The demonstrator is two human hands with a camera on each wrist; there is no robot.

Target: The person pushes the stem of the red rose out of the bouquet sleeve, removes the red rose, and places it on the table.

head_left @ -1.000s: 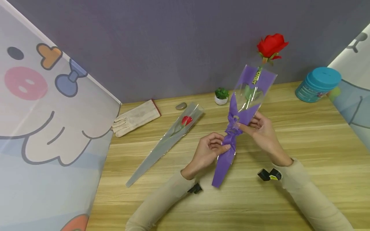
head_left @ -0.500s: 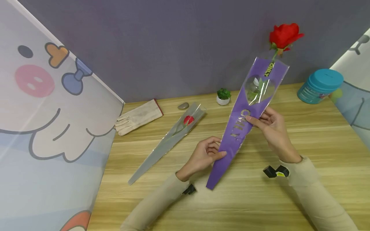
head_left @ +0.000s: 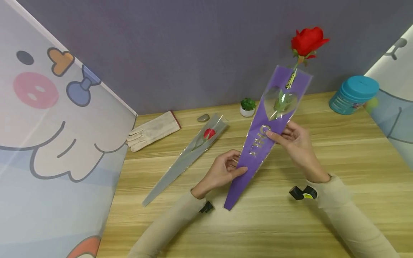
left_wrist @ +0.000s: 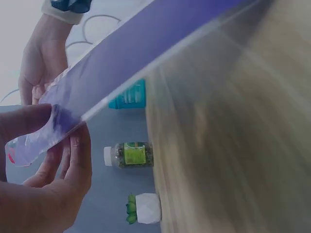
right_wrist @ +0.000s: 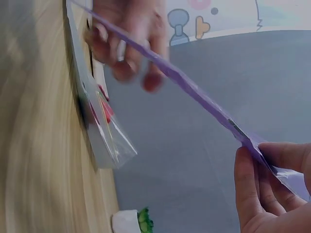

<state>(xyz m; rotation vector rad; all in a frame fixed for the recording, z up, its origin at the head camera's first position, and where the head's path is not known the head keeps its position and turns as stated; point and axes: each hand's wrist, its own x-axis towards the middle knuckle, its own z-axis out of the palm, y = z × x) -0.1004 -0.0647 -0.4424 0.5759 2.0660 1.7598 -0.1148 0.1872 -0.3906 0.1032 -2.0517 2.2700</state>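
Note:
A purple flower sleeve point(head_left: 251, 143) with a clear heart-shaped window and gold lettering is held tilted above the table. From its wide top end sticks a red rose point(head_left: 308, 41), its stem running down inside. My left hand point(head_left: 222, 170) pinches the sleeve's lower left edge, thumb on the front. Higher up, my right hand point(head_left: 295, 147) pinches the right edge near the lettering, thumb in front and fingers behind. In the right wrist view the sleeve point(right_wrist: 194, 94) appears almost edge-on. Left of the hands lies a grey flower sleeve point(head_left: 175, 175) with a small red rose point(head_left: 209, 134) inside.
A work glove point(head_left: 153, 130), a grey stone point(head_left: 203, 118) and a small potted plant point(head_left: 247, 106) line the table's back. A teal tub point(head_left: 354, 95) stands at the back right. In the left wrist view a white-capped bottle point(left_wrist: 133, 154) stands between plant and tub.
The purple sleeve was bunched in the middle and is now smoothed flat, its lettering showing. My left hand moved slightly left with the sleeve's lower end; the rose rose a little.

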